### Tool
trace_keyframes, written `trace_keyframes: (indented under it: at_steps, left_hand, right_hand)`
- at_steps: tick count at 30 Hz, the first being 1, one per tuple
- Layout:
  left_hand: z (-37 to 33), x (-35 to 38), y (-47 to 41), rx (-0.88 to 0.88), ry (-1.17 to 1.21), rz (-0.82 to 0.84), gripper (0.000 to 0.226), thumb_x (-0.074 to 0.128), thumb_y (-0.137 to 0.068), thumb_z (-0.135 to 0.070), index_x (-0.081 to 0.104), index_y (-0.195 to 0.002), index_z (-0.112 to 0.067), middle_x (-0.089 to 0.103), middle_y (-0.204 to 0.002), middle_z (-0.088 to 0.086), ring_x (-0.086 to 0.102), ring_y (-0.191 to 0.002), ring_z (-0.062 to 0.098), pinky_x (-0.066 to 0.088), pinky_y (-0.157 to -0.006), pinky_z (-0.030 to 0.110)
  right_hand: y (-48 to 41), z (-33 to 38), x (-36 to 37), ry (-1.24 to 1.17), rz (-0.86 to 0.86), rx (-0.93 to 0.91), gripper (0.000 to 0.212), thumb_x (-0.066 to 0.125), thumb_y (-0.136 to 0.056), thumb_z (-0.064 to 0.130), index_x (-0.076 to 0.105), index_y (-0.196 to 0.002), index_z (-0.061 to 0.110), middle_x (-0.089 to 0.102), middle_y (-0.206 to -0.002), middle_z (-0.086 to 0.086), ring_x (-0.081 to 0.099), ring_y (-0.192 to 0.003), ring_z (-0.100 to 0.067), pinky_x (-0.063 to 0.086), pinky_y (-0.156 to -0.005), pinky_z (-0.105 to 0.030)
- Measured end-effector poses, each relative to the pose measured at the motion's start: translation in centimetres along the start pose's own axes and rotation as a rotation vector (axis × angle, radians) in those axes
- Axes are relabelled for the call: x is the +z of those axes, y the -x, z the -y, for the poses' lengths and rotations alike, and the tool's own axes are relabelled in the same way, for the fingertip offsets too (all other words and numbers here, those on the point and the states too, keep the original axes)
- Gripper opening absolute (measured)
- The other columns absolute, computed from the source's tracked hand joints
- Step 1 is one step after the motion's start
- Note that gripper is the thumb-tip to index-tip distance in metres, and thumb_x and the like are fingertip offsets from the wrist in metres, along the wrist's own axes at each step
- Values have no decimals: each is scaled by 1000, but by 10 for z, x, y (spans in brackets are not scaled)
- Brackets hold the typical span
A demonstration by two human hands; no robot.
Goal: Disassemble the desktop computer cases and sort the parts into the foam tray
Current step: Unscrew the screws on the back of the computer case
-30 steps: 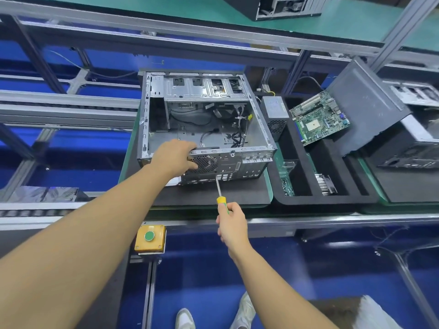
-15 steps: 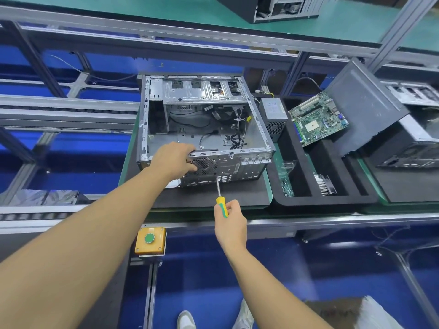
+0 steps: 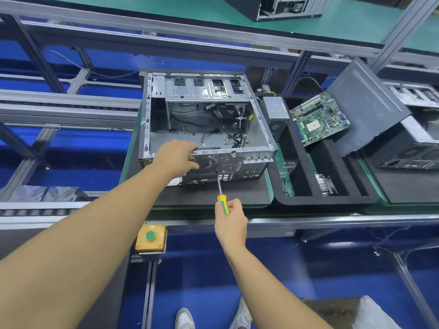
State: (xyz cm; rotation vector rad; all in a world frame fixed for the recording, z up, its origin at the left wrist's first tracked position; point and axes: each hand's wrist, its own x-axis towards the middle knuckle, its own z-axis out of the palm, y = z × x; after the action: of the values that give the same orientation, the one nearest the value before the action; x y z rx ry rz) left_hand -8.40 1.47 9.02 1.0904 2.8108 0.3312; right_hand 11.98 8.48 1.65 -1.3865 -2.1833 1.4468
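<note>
Left grip: you are curling your fingers over the near rim of the computer case, left of centre, bracing it.
Case: lying open-side up, grey sheet steel, its perforated fan grille facing you.
Right grip: you are wrapping the yellow-handled screwdriver, its slim shaft pointing up-frame into the rear panel just above.
Foam tray: sitting right of the case, soft black, holding a green circuit board.
</note>
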Motion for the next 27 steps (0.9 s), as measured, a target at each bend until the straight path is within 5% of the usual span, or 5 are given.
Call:
trace_keyframes:
  at_steps: [9,13,27]
  left_hand:
    - [1,0,-1,-9,2,2,43,75,-86,-45,61,-119,-21,71,-106,2,51,-84,22,36,-66,30]
    - [2,2,-2,0,-8,2,47,74,-86,-46,61,-124,-22,71,-110,2,62,-101,28,37,-68,30]
    - [4,5,-5,5,-26,5,51,74,-86,-47,59,-129,-24,71,-115,3,62,-106,29,41,-71,31]
  right_hand:
    - [4,-1,2,-12,1,2,25,53,-98,41,46,-84,22,50,-65,5,41,-54,-12,34,-47,-26]
    - [2,1,2,-27,-6,-4,25,52,-98,40,46,-86,19,52,-67,3,42,-55,-14,35,-48,-28]
    - [5,3,9,-67,1,18,26,53,-99,40,50,-90,15,63,-77,-4,49,-62,-17,41,-54,-32]
